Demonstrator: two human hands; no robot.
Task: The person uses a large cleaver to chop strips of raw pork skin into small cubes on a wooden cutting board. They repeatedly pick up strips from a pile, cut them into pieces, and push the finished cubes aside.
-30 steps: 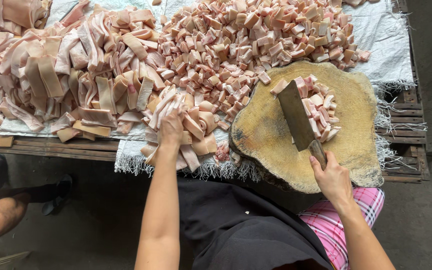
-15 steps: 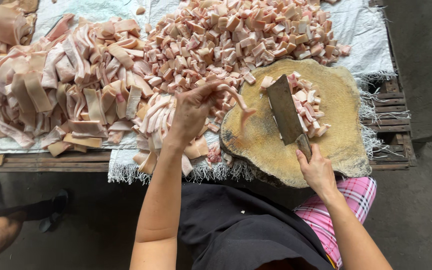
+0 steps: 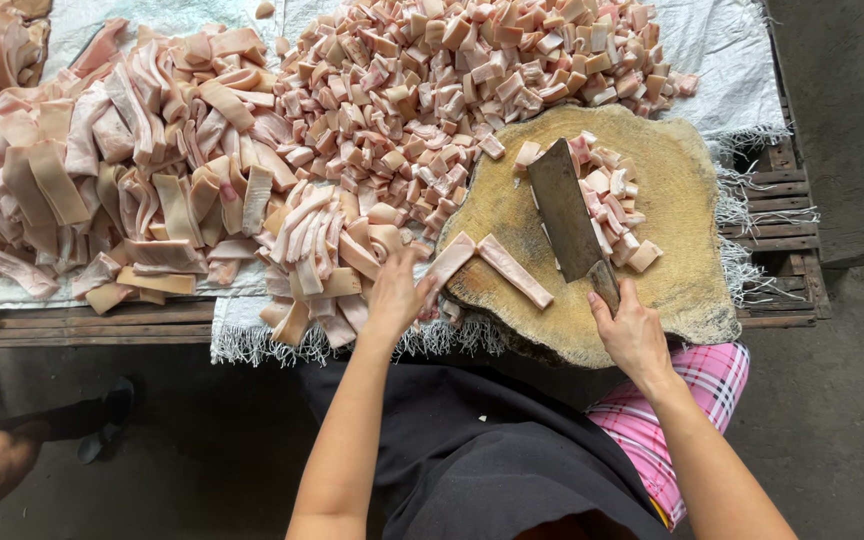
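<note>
The left hand (image 3: 395, 292) gripped a meat strip (image 3: 449, 262) at the chopping block's (image 3: 687, 270) left edge; the right hand (image 3: 632, 330) held a cleaver (image 3: 564, 208) flat on it.

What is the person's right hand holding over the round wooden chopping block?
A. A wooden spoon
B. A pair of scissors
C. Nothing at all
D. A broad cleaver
D. The right hand grips the handle of a broad cleaver, whose flat blade lies across the wooden chopping block beside a small heap of cut pieces, while the left hand touches a pale strip at the block's edge.
</note>
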